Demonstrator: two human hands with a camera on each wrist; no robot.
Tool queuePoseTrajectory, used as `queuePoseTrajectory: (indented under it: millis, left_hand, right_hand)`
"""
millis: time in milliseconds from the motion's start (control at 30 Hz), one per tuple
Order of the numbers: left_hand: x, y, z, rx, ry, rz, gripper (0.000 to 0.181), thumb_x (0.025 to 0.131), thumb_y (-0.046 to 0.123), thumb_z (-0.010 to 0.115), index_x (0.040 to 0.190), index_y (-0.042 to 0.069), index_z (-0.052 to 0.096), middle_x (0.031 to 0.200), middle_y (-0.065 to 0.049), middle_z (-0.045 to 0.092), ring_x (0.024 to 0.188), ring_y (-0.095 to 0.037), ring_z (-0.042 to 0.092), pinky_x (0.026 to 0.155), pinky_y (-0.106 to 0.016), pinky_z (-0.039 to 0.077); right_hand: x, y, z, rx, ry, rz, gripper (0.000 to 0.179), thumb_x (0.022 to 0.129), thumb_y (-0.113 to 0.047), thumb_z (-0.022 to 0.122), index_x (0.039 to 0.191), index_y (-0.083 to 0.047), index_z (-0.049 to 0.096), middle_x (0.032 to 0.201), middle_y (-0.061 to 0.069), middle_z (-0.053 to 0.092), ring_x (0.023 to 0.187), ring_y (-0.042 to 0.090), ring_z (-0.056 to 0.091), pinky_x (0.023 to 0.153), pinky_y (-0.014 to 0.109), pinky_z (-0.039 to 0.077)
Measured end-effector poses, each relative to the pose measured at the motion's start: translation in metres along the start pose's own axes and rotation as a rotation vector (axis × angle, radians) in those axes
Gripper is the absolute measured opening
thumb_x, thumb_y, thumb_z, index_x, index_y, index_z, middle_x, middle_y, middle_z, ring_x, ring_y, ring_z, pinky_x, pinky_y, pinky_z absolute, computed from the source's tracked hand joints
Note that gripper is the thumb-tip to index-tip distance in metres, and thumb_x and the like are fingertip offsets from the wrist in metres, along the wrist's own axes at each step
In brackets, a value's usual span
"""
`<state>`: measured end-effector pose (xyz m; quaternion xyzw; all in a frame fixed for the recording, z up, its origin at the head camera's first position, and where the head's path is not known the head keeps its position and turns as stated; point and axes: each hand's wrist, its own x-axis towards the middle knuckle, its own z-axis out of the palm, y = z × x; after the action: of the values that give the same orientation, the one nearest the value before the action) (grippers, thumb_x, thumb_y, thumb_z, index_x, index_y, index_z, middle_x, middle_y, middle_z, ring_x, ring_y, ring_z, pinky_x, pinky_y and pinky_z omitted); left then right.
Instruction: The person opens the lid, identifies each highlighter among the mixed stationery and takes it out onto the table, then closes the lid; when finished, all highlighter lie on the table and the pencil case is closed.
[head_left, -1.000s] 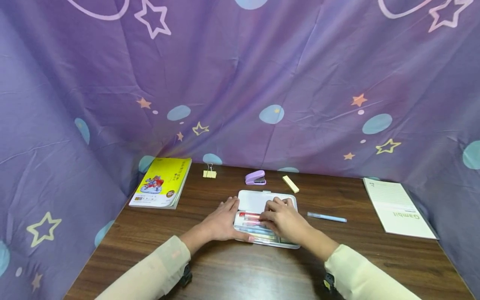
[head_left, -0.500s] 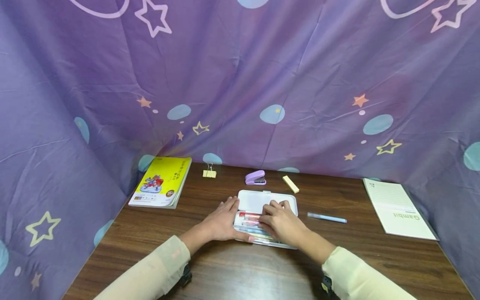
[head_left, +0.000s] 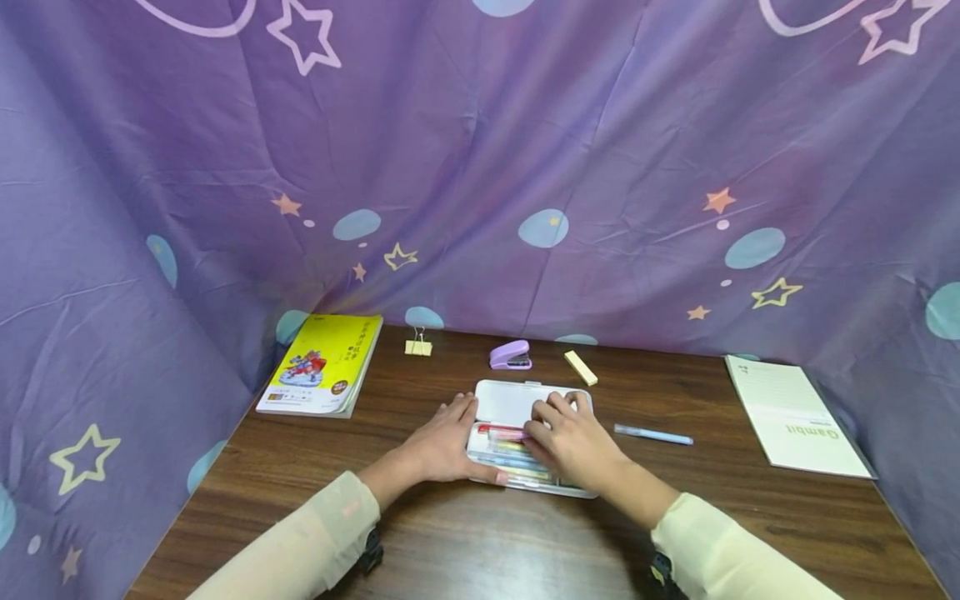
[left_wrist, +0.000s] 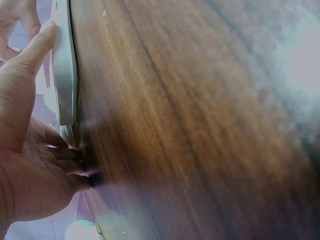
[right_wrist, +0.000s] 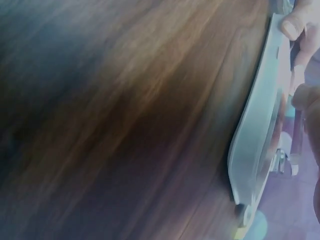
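I see white rectangular plastic case (head_left: 501,402), lid back, lower centre of frame: likely light, stiff. My left hand (head_left: 445,446) braces left end, thumb and fingers apart. Right hand (head_left: 576,439) pinches slim pink-red plastic pen (head_left: 510,434); probably slippery, best held mid-barrel.

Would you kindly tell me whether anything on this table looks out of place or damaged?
A light blue pen stands out mildly: it lies loose, right of the open case, while other pens sit inside. The notepad also looks turned round, its large word upside down in the head view. I see nothing spilled or damaged.
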<state>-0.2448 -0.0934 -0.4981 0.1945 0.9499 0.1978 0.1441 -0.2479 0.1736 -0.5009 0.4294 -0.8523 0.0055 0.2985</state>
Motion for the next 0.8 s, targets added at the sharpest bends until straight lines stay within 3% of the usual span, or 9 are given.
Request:
queuePoseTrajectory:
  millis: [467, 800]
  left_hand:
    - [-0.001, 0.001, 0.0, -0.002, -0.004, -0.002, 0.144, 0.079, 0.088, 0.078, 0.177, 0.002, 0.016, 0.186, -0.02, 0.015, 0.173, -0.041, 0.015, 0.141, -0.054, 0.024]
    - [0.001, 0.0, 0.001, 0.006, 0.009, 0.017, 0.145, 0.078, 0.088, 0.079, 0.176, 0.001, 0.017, 0.185, -0.022, 0.017, 0.173, -0.04, 0.016, 0.14, -0.056, 0.025]
  right_hand:
    - [-0.032, 0.031, -0.011, -0.033, 0.02, -0.007, 0.025, 0.088, -0.027, 0.093, 0.102, -0.014, 0.076, 0.097, 0.001, 0.066, 0.092, 0.026, 0.061, 0.083, 0.057, 0.053]
    - [-0.064, 0.053, -0.024, -0.064, 0.005, 0.066, 0.026, 0.085, -0.019, 0.093, 0.103, -0.012, 0.075, 0.1, 0.004, 0.067, 0.095, 0.03, 0.061, 0.081, 0.058, 0.051]
